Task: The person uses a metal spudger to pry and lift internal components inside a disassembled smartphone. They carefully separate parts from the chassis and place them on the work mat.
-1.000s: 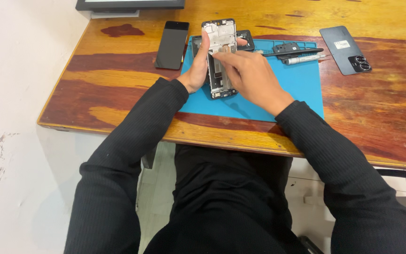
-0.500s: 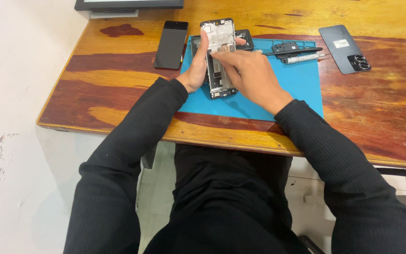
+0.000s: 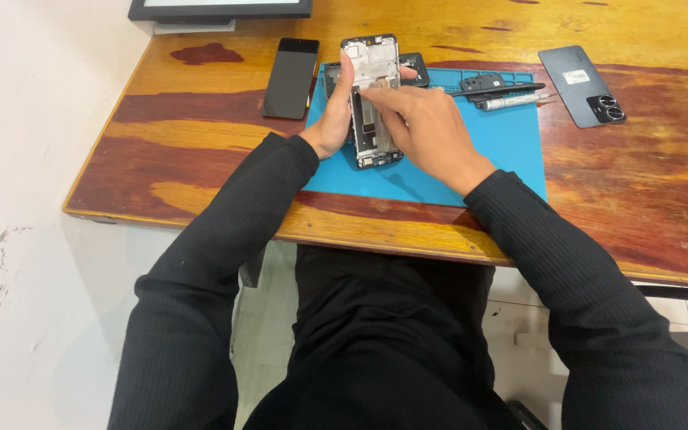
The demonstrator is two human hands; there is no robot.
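On the blue work mat (image 3: 439,171), far left of its centre, the left hand (image 3: 333,119) clamps the opened phone frame (image 3: 374,99) along its left edge; the right hand (image 3: 428,131) presses fingertips inside it. Steady grip and light pressure suit best, with the screwdriver (image 3: 511,101) lying right

Opened phone frame (image 3: 375,103), upright on mat

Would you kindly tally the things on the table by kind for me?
Opened phone frame, held by left hand and right hand: 1
Dark screen panel: 1
Back cover with camera rings: 1
Blue mat: 1
Slim tools: 2
Small black part: 1
Total: 7
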